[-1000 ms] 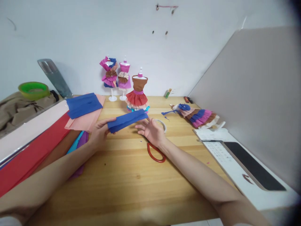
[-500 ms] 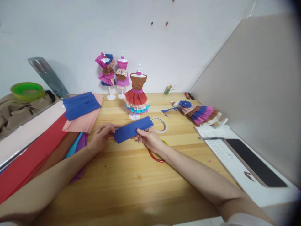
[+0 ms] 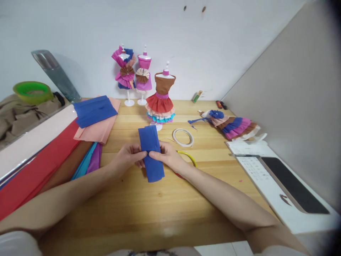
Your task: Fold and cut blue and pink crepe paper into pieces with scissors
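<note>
A folded strip of blue crepe paper (image 3: 151, 153) stands lengthwise over the wooden table (image 3: 138, 209), pointing away from me. My left hand (image 3: 129, 158) pinches its left edge near the middle. My right hand (image 3: 167, 159) pinches its right edge at the same height. Both hands are closed on the paper. Under my right wrist lie scissors with red and yellow handles (image 3: 188, 157), mostly hidden. A white tape ring (image 3: 182, 137) lies just beyond my right hand.
Three small mannequins in paper dresses (image 3: 161, 101) stand at the back. A fourth dressed mannequin (image 3: 230, 125) lies at right. Stacked blue, pink, red and other paper sheets (image 3: 94, 117) lie at left. A tablet on white boxes (image 3: 290, 185) sits at right, against a grey panel.
The blue strip has turned from lying crosswise to pointing away from me. My right hand went from open beside it to pinching it, and both hands came together at its middle.
</note>
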Demonstrator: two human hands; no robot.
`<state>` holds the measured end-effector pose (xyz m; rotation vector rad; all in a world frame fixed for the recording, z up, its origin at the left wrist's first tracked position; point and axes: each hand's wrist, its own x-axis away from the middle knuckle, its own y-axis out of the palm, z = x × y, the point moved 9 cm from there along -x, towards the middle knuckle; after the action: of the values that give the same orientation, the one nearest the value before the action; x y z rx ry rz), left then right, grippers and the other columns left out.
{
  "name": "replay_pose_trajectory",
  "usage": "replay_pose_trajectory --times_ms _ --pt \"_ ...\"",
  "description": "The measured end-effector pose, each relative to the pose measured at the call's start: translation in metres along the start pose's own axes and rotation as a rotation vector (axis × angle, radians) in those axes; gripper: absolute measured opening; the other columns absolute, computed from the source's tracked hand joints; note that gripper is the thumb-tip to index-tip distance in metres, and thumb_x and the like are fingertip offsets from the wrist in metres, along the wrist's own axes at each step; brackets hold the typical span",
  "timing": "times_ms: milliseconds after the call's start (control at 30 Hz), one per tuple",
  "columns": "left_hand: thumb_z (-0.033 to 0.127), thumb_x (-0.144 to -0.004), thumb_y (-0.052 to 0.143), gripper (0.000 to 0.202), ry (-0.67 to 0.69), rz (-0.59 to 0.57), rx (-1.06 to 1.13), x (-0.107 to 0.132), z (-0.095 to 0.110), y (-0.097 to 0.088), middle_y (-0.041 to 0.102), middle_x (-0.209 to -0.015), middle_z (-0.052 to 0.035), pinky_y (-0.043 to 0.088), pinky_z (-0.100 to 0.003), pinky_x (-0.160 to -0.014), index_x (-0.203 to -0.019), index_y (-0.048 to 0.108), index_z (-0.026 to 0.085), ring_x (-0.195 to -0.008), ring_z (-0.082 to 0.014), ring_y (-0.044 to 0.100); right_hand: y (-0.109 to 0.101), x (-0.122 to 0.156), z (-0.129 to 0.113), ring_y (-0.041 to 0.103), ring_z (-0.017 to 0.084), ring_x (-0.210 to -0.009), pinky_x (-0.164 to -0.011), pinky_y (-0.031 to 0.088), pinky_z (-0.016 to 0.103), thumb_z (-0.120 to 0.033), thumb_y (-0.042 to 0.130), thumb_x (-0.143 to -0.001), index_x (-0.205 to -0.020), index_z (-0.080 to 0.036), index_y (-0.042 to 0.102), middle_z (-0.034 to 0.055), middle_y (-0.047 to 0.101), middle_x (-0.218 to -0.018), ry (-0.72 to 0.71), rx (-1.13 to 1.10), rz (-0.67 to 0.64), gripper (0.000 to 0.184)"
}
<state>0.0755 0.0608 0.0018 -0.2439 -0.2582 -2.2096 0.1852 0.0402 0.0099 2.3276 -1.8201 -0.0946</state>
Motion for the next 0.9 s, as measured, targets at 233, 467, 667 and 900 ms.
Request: replay_pose_trajectory --times_ms 233,467,667,900 --pt "0.055 -0.064 0.083 0.045 0.059 0.067 0.032 0.001 0.008 -0.007 0.069 -0.055 -0.0047 0.048 -0.022 -0.050 -0.067 0.066 0.014 -0.047 -0.0119 0.061 -0.012 -0.002 0.006 0.049 0.009 -0.050 -0.053 0.040 0.023 -0.050 0.085 -0.064 -0.063 -0.019 0.053 -0.0055 0.058 -0.057 -0.004 -0.013 0.123 0.044" --pt "0.053 -0.067 0.082 0.042 0.081 0.083 0.027 -0.001 0.005 -0.009 0.067 -0.058 -0.0036 0.040 -0.022 -0.045 -0.068 0.070 0.013 -0.046 -0.0102 0.055 -0.006 0.001 0.006 0.047 0.009 -0.048 -0.049 0.035 0.023 -0.059 0.075 -0.073 -0.067 -0.019 0.057 -0.0046 0.054 -0.054 0.005 0.061 0.065 0.045" --pt "0.063 -0.071 0.075 0.051 0.079 0.032 -0.026 -0.001 0.003 -0.004 0.060 -0.049 -0.0021 0.033 -0.021 -0.040 -0.064 0.064 0.014 -0.041 -0.0097 0.051 -0.009 0.001 0.006 0.040 0.008 -0.042 -0.045 0.028 0.023 -0.058 0.075 -0.073 -0.057 -0.020 0.051 -0.0065 0.048 -0.047 0.009 0.139 0.074 0.047" --pt "0.068 -0.069 0.074 0.055 0.085 0.038 -0.077 -0.001 0.004 -0.006 0.056 -0.049 0.0009 0.029 -0.021 -0.040 -0.068 0.062 0.014 -0.040 -0.0077 0.046 -0.010 0.002 0.009 0.042 0.007 -0.044 -0.048 0.030 0.023 -0.061 0.071 -0.075 -0.058 -0.019 0.053 -0.0057 0.049 -0.047 0.022 0.156 0.065 0.049"
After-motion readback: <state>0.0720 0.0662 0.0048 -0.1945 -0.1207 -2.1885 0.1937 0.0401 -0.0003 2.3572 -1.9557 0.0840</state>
